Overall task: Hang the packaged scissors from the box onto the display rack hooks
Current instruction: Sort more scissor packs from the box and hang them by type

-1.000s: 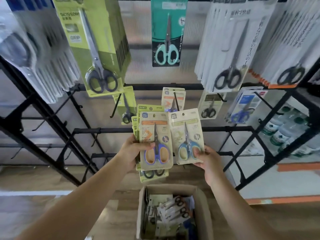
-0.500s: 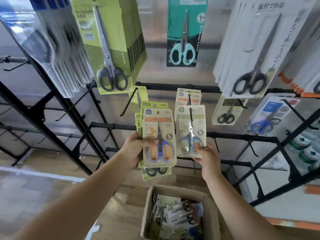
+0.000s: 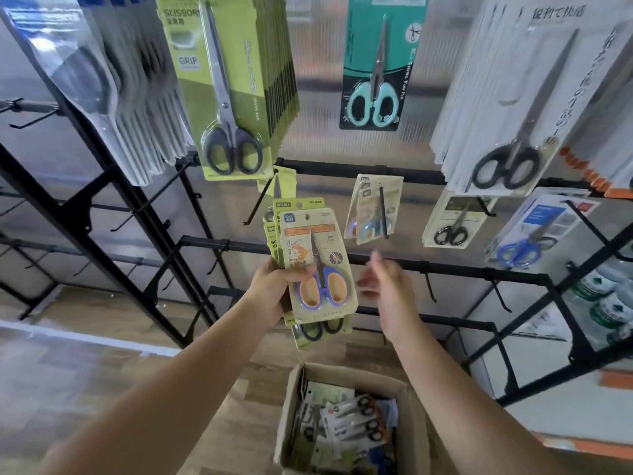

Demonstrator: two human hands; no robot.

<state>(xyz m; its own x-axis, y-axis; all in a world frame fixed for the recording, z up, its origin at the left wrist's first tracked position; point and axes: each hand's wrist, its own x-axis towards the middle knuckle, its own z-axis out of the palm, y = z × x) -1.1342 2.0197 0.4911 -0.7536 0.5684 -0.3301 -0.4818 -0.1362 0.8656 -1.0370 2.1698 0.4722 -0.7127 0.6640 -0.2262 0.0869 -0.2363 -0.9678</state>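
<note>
My left hand point(image 3: 274, 289) grips a stack of packaged scissors point(image 3: 317, 265); the front pack shows orange-and-blue handles, with green packs behind it. My right hand point(image 3: 387, 286) is blurred, fingers loose, holding nothing, just right of the stack. Above it a few beige packs point(image 3: 373, 209) with blue-handled scissors hang tilted on a black hook of the display rack point(image 3: 411, 265). The cardboard box point(image 3: 294, 399) sits on the floor below my arms, with several more packs inside.
Larger packs hang higher up: green ones point(image 3: 226, 90), a teal one point(image 3: 375, 66), white ones point(image 3: 534, 97). A small black-handled pack point(image 3: 452, 221) and a blue pack point(image 3: 534, 231) hang at right. Bare hooks point(image 3: 430, 286) stick out of the lower rails. Bottles point(image 3: 606, 303) stand far right.
My right hand hung the blue-handled pack on the hook, let go and dropped back down. The view has moved closer to the rack. My left hand still holds the stack.
</note>
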